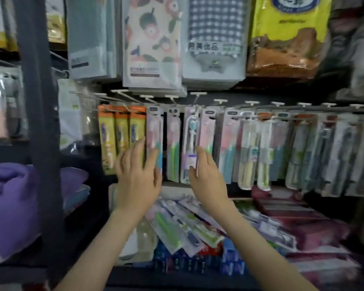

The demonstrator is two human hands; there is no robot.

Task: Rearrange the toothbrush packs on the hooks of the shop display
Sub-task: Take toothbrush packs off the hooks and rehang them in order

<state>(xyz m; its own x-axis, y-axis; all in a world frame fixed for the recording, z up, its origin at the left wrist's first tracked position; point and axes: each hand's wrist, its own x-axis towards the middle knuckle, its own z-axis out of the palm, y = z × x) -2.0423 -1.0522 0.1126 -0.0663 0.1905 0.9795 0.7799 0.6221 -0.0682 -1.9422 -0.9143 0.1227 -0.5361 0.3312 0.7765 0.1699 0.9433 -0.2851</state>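
Flat plastic-fronted toothbrush packs (247,148) hang in a row from white wire hooks (198,94). The left hand (138,175) spreads its fingers over a pink-and-teal pack (155,133); the right hand (206,177) lays straight fingers against a lilac pack (189,141). Light, bendy, slippery, I'd say: pinch near the hook hole.

The left hand (138,175) is covering the lower parts of an orange-topped yellow card pack (137,127) and a pink-and-green blister toothbrush pack (155,133); whether the fingers are touching them is not showing. The right hand (206,175) is hiding the lower corner of a purple-and-white blister toothbrush pack (190,143). Blur is smearing the clear blister packs on the far right (324,148), making their print unreadable. The frame edges are cutting off a yellow plastic bag (288,28) and a folded purple cloth (11,202).
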